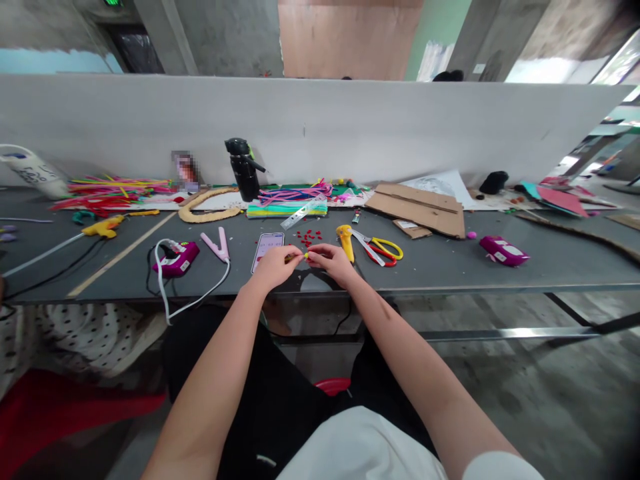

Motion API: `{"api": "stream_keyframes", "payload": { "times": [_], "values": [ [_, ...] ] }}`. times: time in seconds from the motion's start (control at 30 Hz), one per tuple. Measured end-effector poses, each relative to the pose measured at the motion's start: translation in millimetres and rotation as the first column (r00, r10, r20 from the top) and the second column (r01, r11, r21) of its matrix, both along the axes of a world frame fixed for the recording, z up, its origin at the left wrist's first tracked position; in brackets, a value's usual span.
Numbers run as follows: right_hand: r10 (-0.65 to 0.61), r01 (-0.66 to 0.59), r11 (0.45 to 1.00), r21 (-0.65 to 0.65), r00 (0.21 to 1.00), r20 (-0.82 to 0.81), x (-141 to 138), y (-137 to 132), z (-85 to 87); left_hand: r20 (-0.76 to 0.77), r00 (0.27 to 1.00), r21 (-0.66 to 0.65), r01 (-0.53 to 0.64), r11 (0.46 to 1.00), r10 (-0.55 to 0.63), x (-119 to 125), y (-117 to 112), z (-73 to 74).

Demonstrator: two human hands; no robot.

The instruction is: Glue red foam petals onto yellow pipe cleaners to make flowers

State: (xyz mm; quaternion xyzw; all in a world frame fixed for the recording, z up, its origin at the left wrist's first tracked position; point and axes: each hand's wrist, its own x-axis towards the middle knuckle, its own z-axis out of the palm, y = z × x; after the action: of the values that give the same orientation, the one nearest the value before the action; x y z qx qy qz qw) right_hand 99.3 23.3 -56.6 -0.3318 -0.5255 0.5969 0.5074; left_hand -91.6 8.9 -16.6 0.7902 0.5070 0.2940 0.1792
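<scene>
My left hand [274, 265] and my right hand [331, 261] meet at the front edge of the dark table [450, 263]. Both pinch a small yellow piece [299, 255] between their fingertips; it looks like a short length of pipe cleaner. Just behind my left hand lies a phone [263, 249] with its screen lit. Small red bits [309, 236] are scattered beyond my fingers. A yellow-handled tool [345, 241] and scissors [379, 249] with yellow and red handles lie right of my right hand.
A black bottle [243, 168] stands at the back by a white partition [320, 127]. Coloured pipe cleaners [113, 190], a yellow glue gun [103, 227], a magenta device [177, 259] with white cable, cardboard sheets [420, 207] and a second magenta item [503, 251] lie around.
</scene>
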Motion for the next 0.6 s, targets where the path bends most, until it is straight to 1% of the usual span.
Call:
{"api": "stream_keyframes", "payload": {
  "times": [0.37, 0.6],
  "values": [
    [-0.04, 0.04, 0.999, 0.016, 0.998, 0.041, 3.3, -1.0, 1.4, 0.014, 1.0, -0.003, 0.006, 1.0, -0.006, 1.1, -0.4, -1.4],
    [-0.021, 0.02, 0.999, 0.032, 0.999, 0.038, 1.7, -0.9, 4.3, 0.064, 0.998, 0.018, -0.026, 0.999, 0.025, 3.9, -3.7, 5.2]
  ]
}}
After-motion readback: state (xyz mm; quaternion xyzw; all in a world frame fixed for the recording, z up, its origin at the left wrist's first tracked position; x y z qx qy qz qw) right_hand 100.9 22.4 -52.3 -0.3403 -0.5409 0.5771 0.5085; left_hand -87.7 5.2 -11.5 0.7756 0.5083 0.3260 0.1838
